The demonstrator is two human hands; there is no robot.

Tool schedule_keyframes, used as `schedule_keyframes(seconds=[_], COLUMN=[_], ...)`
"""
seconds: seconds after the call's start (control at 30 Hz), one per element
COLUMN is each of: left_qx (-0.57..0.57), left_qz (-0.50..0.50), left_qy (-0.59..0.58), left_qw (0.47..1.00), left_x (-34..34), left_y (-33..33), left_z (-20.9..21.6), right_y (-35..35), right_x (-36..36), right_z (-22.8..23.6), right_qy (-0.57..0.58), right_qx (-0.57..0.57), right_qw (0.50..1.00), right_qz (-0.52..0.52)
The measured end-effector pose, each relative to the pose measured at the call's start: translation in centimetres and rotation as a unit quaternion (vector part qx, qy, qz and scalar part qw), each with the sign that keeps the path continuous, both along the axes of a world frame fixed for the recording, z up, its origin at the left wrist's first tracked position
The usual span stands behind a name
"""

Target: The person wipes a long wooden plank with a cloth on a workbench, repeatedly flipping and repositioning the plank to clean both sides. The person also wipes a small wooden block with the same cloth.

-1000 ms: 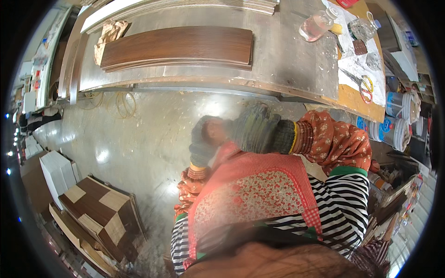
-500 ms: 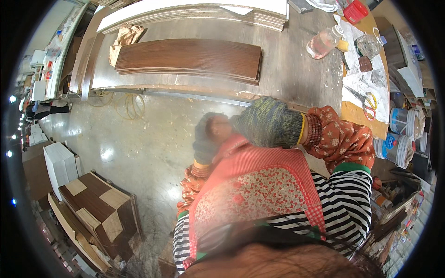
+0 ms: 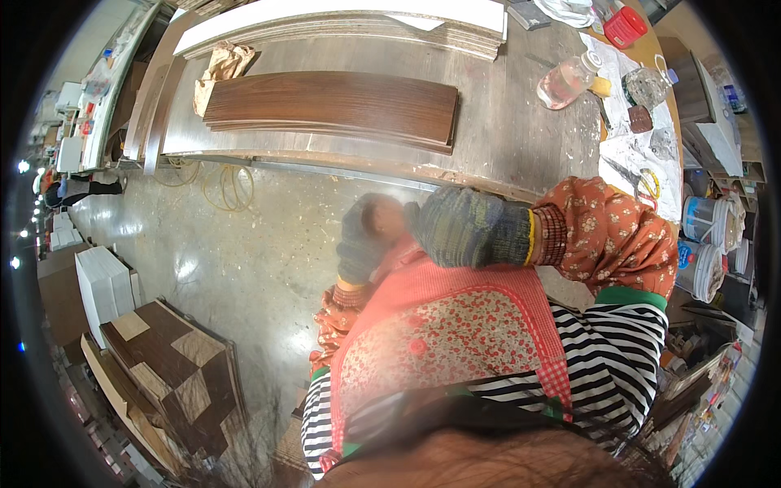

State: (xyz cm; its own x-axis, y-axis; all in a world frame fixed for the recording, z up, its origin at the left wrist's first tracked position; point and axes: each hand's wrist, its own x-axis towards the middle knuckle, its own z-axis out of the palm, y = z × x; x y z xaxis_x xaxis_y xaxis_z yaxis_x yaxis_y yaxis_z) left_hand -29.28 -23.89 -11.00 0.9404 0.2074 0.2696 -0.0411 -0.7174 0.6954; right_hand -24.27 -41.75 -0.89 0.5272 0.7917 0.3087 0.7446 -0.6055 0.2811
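Observation:
My left hand point(image 3: 355, 240), in a grey-green knitted work glove, is raised in front of the red apron point(image 3: 431, 329). My right hand point(image 3: 468, 228), in a matching glove with a yellow edge, meets it from the right, fingers closed and turned toward the left. Between them is a small reddish-brown patch point(image 3: 388, 218), too blurred to tell whether it is bare fingertips or a held thing. The apron's upper red cloth rises to just below both hands. Beyond them, a stack of dark brown wood-grain boards point(image 3: 333, 102) lies on the workbench point(image 3: 504, 122), touched by neither hand.
Pale-edged boards point(image 3: 350, 32) lie along the bench's far side, with crumpled brown paper point(image 3: 221, 73) beside the dark stack. At right are a clear bottle point(image 3: 567, 80), scissors point(image 3: 648, 185) and a red jar point(image 3: 625, 28). Buckets point(image 3: 704, 264) stand below; checkered panels point(image 3: 175, 358) are at left.
The view has shifted slightly. My right forearm and glove sit a little lower against the bench edge, the sleeve farther right. Both hands stay together in front of the apron.

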Motion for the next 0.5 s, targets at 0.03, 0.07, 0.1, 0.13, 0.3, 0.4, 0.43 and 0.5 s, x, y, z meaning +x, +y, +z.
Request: schedule_keyframes(seconds=[0.03,0.07,0.1,0.13,0.3,0.4,0.43,0.5], left_qx=[0.04,0.062,0.081,0.095,-0.002,-0.015,-0.027,-0.045], left_qz=[0.001,0.007,0.007,0.007,-0.014,-0.017,-0.024,-0.037], left_qy=[-0.072,-0.075,-0.08,-0.07,-0.044,-0.054,-0.048,-0.029], left_qw=[0.997,0.995,0.993,0.993,0.999,0.998,0.998,0.998], left_x=[-0.1,-0.4,-0.4,-0.6,-1.5,-2.2,-2.5,-2.8], left_y=[0.0,-0.1,-0.1,0.0,1.2,1.7,1.7,1.8], left_z=[0.0,0.1,0.1,0.0,-1.0,-1.2,-1.2,-0.8], right_y=[-0.3,-1.0,-1.3,-1.7,-0.5,-1.0,-1.3,-0.9], right_x=[0.0,0.5,0.6,1.5,-0.6,-0.8,-0.4,-0.4], right_z=[-0.5,-0.6,-0.6,-0.3,2.3,3.4,3.8,4.3], right_qy=[0.105,0.236,0.409,0.587,0.233,0.294,0.322,0.345], right_qx=[-0.005,0.021,0.05,0.108,-0.015,-0.009,0.006,0.018], right_qw=[0.994,0.971,0.911,0.798,0.972,0.955,0.941,0.92], right_qz=[-0.023,0.04,0.02,0.084,-0.024,0.035,0.105,0.186])
